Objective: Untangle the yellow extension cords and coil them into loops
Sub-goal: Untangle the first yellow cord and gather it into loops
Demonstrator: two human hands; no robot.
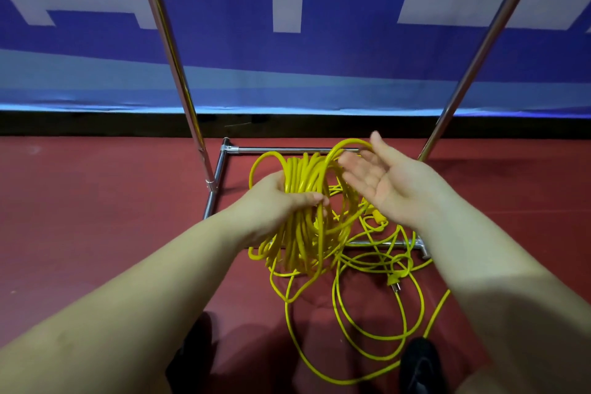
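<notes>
Left hand [281, 198] grips coiled bundle of yellow cord [303, 201], fingers wrapped round many strands. Right hand [380, 179] open, palm up, fresh loop draped over fingertips, just beside bundle. Advice: lay loop flat against others, match size, avoid twist. Bundle hangs long axis roughly vertical. Loose cord [377, 307] sprawls on floor below hands, plug [394, 282] pointing toward viewer.

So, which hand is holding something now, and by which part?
The left hand grips the coiled yellow cord bundle around the upper part of its loops. The right hand is open, holding nothing.
</notes>
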